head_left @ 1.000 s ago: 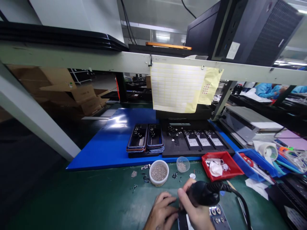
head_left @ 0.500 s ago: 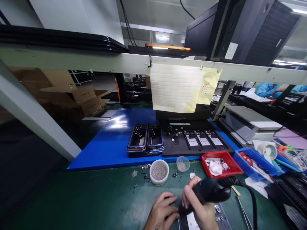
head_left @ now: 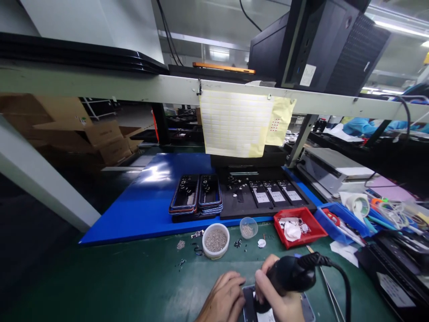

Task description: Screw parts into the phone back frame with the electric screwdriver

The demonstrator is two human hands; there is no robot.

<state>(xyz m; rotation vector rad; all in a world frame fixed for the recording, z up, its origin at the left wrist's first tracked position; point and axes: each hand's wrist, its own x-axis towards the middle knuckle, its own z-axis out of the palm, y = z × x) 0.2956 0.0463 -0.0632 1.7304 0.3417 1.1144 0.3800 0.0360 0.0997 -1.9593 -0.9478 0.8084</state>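
Observation:
My right hand (head_left: 279,297) grips a black corded power screwdriver (head_left: 290,275), its body slanting down to the left over a phone (head_left: 248,295) at the bottom edge. The tool's tip is hidden against the phone. My left hand (head_left: 224,297) rests at the phone's left edge, fingers bent and close together; whether it pinches anything is hidden. Beyond the hands stand a white tub of small screws (head_left: 215,240) and a clear cup (head_left: 248,228) with more screws. A small pile of screws (head_left: 180,244) lies left of the tub.
Two stacks of phone frames (head_left: 186,194) sit on a blue mat (head_left: 134,205), beside a black tray (head_left: 241,208) with three phone parts. To the right are a red bin (head_left: 315,226), a blue bin (head_left: 340,223) and tweezers (head_left: 330,290). A shelf crosses above.
The view has turned slightly right, so most things sit further left. The screwdriver's lower end has shifted right, away from my left fingertips, uncovering more of the phone's upper left corner.

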